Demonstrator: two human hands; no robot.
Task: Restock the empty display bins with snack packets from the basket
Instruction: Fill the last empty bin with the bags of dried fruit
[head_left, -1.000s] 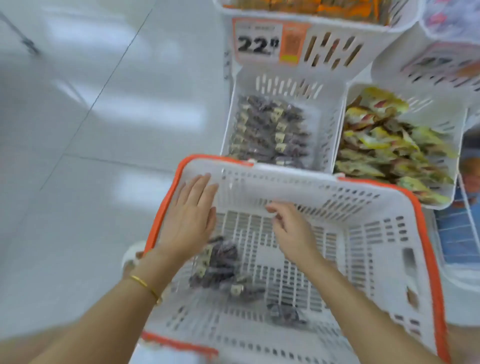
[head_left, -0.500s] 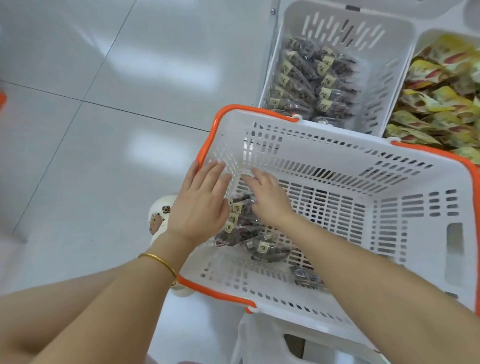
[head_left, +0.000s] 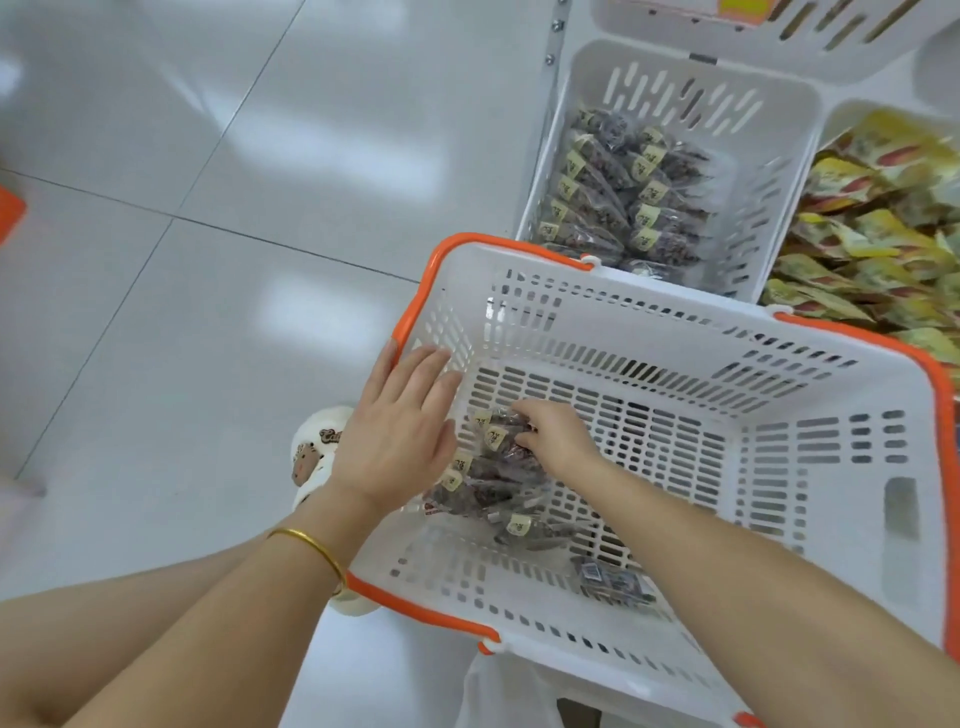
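Gather the dark snack packets (head_left: 496, 486), heaped in the near-left corner of the basket (head_left: 675, 332), with the right grip (head_left: 553, 441), curled onto the heap's top. Use the left grip (head_left: 400, 431), flat-fingered and holding nothing over the left wall, as a backstop. Pinch several by the labelled ends, lift clear of the rim, and transfer to the part-filled display bin (head_left: 774, 171).

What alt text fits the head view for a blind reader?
Two hands reach into a white basket with an orange rim: the right hand grips dark snack packets, the left hand hovers open beside them. A display bin beyond holds matching packets.
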